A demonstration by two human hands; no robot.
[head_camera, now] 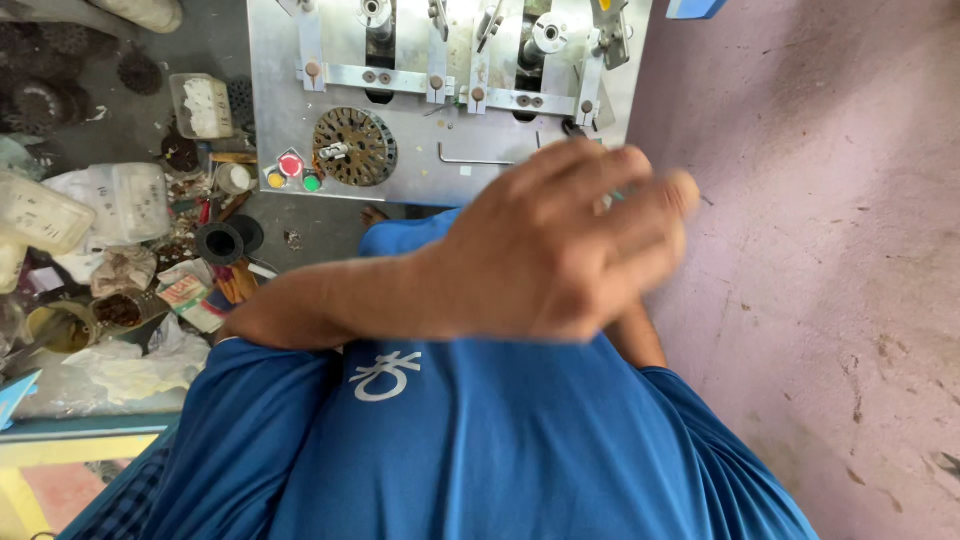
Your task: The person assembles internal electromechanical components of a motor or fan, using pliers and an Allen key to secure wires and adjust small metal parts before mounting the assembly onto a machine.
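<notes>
metal machine plate [290,110] behind; blurred left hand [560,250] hides right hand; grip unclear.

One hand [560,250], one round slotted metal core [354,146], three coloured buttons [291,172], one hex key [475,158]

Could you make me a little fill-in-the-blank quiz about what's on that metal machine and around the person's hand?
The hex key lies on the metal plate, to the ____ of the round slotted disc.
Between the yellow and green buttons sits a ____ button.
The person's shirt is ____.
The left hand looks ____ from motion.

Missing words: right; red; blue; blurred
</notes>
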